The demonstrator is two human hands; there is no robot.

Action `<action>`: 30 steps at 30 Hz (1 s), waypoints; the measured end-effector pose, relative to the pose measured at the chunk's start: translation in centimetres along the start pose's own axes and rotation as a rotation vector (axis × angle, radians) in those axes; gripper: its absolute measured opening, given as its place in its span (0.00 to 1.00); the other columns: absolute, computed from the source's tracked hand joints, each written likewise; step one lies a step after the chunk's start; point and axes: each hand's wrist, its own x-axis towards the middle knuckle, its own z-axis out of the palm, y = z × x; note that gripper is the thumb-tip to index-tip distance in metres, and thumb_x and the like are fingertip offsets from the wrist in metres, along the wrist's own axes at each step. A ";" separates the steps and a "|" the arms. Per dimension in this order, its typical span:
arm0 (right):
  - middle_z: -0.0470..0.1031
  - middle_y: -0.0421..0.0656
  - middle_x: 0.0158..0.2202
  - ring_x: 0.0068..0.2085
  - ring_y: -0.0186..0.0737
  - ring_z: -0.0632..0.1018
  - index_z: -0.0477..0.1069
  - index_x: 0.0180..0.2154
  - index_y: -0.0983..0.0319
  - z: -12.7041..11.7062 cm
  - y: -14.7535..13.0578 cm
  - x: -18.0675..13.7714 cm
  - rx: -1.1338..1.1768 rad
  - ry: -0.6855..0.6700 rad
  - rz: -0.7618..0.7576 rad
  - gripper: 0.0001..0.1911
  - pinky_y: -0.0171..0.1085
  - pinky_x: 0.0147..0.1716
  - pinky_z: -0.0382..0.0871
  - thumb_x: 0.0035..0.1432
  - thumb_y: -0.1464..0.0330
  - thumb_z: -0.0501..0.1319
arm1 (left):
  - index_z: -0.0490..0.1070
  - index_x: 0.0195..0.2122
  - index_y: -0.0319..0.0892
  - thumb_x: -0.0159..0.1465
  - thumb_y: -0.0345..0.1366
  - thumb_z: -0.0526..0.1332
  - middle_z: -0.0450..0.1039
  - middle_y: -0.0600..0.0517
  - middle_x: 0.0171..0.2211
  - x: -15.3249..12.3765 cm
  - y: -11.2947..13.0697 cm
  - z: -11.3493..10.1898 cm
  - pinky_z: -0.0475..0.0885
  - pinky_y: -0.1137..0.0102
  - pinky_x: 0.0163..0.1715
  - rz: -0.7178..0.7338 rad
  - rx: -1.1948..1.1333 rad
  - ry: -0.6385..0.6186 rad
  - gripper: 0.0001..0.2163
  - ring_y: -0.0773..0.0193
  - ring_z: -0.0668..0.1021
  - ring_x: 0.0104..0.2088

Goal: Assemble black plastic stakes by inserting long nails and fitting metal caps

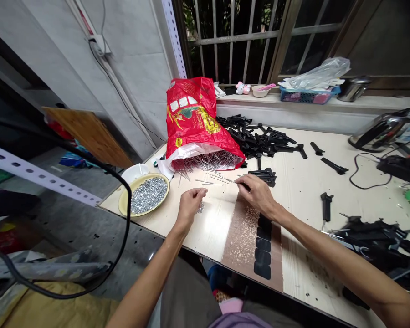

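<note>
My left hand [189,203] hovers low over the table with its fingers pinched together above a small heap of shiny bits [200,208]; whether it holds one I cannot tell. My right hand [256,192] reaches forward, its fingertips on thin metal rods [215,178] lying loose in front of a red plastic bag [194,120]. More rods spill from the bag's open mouth. A short stack of black plastic pieces [264,175] lies just beyond my right hand.
A yellow dish of small silver parts [146,194] and a white bowl [133,172] sit at the table's left corner. Black plastic pieces are heaped at the back [256,136] and right [372,232]. A kettle [379,130] and cords lie far right.
</note>
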 end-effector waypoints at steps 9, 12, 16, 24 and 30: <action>0.73 0.43 0.40 0.38 0.35 0.73 0.73 0.44 0.59 -1.9 -5.0 -2.3 0.037 0.049 0.020 0.12 0.34 0.37 0.66 0.64 0.69 0.52 | 0.72 0.31 0.35 0.46 0.38 0.72 0.72 0.54 0.26 -3.7 4.0 3.5 0.72 0.75 0.29 -0.260 -0.813 -0.215 0.16 0.73 0.73 0.24; 0.74 0.44 0.39 0.38 0.36 0.73 0.74 0.43 0.59 -2.7 -4.8 -2.7 -0.013 0.059 0.016 0.12 0.34 0.37 0.65 0.65 0.66 0.52 | 0.72 0.30 0.35 0.47 0.38 0.72 0.72 0.54 0.25 -4.2 4.4 4.1 0.73 0.74 0.30 -0.250 -0.807 -0.228 0.15 0.73 0.73 0.24; 0.74 0.43 0.40 0.40 0.37 0.73 0.73 0.43 0.58 -3.7 -4.7 -3.3 -0.090 0.068 0.006 0.12 0.34 0.38 0.63 0.65 0.66 0.52 | 0.71 0.29 0.35 0.47 0.36 0.72 0.71 0.54 0.25 -4.3 5.0 4.7 0.73 0.75 0.30 -0.285 -0.845 -0.262 0.14 0.74 0.73 0.24; 0.74 0.42 0.39 0.38 0.37 0.70 0.72 0.42 0.58 -4.5 -4.5 -4.3 -0.247 0.080 -0.012 0.11 0.35 0.35 0.58 0.66 0.68 0.51 | 0.73 0.31 0.35 0.46 0.36 0.72 0.72 0.54 0.25 -4.6 5.4 5.6 0.73 0.74 0.30 -0.255 -0.799 -0.275 0.14 0.74 0.73 0.24; 0.74 0.43 0.35 0.35 0.39 0.68 0.71 0.39 0.59 -4.7 -4.3 -4.8 -0.447 0.083 -0.064 0.13 0.39 0.33 0.54 0.66 0.70 0.49 | 0.75 0.35 0.35 0.51 0.40 0.69 0.75 0.51 0.28 -4.8 5.1 6.1 0.74 0.71 0.32 -0.056 -0.542 -0.178 0.14 0.72 0.74 0.25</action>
